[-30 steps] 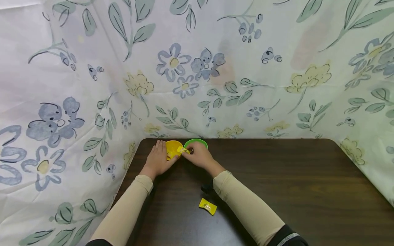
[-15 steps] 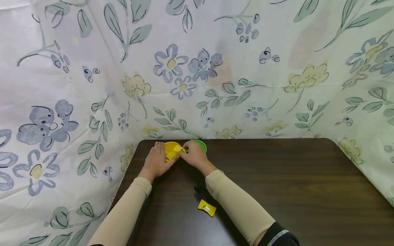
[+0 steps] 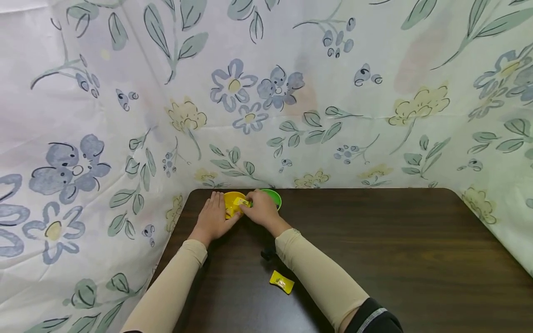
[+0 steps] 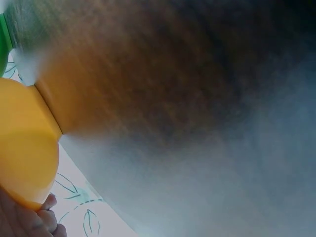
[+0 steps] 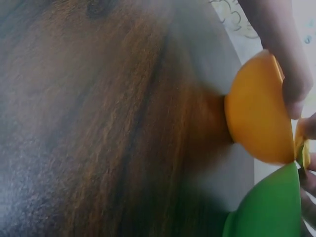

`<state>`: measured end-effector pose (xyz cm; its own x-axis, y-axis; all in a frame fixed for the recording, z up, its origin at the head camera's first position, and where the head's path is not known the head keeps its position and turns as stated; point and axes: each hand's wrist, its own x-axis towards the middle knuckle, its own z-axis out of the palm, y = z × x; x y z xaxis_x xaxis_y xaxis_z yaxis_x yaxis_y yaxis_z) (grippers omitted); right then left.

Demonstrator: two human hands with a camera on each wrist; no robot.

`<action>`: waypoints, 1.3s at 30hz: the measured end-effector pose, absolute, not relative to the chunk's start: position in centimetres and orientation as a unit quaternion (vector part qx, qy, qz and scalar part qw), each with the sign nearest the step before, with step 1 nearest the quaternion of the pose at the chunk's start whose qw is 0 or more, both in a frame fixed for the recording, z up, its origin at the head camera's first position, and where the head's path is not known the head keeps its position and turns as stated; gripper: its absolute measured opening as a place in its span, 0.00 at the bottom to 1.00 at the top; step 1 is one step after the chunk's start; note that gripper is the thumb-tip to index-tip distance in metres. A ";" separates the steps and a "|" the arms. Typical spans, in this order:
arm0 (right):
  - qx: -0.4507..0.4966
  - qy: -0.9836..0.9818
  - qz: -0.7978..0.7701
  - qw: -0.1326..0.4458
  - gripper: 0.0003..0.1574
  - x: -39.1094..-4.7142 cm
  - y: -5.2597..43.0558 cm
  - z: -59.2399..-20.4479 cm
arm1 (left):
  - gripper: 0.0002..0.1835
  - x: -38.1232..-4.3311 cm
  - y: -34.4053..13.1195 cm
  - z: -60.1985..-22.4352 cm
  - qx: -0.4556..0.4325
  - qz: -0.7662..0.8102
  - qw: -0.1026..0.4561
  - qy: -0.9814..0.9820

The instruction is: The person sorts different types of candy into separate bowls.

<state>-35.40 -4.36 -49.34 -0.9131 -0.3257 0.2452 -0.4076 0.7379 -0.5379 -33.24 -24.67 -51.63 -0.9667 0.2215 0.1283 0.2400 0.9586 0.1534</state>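
Note:
Near the table's far left corner stands a yellow bowl (image 3: 230, 198) with yellow pieces inside. My left hand (image 3: 210, 218) holds it, fingers along its left side and thumb at the near rim. To its right is a green bowl (image 3: 275, 197), partly covered by my right hand (image 3: 262, 210). That hand pinches a small yellow wrapped candy (image 3: 240, 202) over the yellow bowl's right rim. In the right wrist view, the candy (image 5: 305, 154) is beside the rims of both bowls, mostly hidden by fingers. Only the yellow bowl's outer wall (image 4: 27, 143) shows in the left wrist view.
Another yellow wrapped candy (image 3: 281, 282) lies on the brown table (image 3: 374, 245), between the forearms. A small black object (image 3: 267, 254), its kind unclear, sits by the right sleeve. A floral cloth (image 3: 333, 92) hangs behind and at the left.
My right hand has shifted slightly left with the candy, from the green bowl's side to above the yellow bowl. More of the green bowl shows. My left hand stays on the yellow bowl.

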 end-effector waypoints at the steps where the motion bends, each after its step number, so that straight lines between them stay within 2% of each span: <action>1: 0.201 -0.929 0.304 0.068 0.23 -35.4 -4.5 -49.4 | 0.59 -33.2 -24.7 -51.6 -0.117 -0.084 0.056 -0.988; 14: 0.216 -0.909 0.349 0.074 0.21 -35.5 -3.6 -48.5 | 0.57 -33.1 -24.4 -51.3 -0.113 -0.089 0.053 -0.988; 20: 0.225 -0.910 0.335 0.100 0.18 -35.3 -2.4 -48.5 | 0.56 -33.2 -24.5 -51.5 -0.113 -0.084 0.056 -0.988; 29: 0.244 -0.905 0.323 0.133 0.14 -33.9 -0.5 -48.7 | 0.56 -33.1 -24.5 -51.5 -0.112 -0.088 0.060 -0.988; 39: 0.270 -0.900 0.317 0.127 0.16 -31.7 0.9 -47.2 | 0.56 -33.1 -24.5 -51.5 -0.111 -0.085 0.055 -0.989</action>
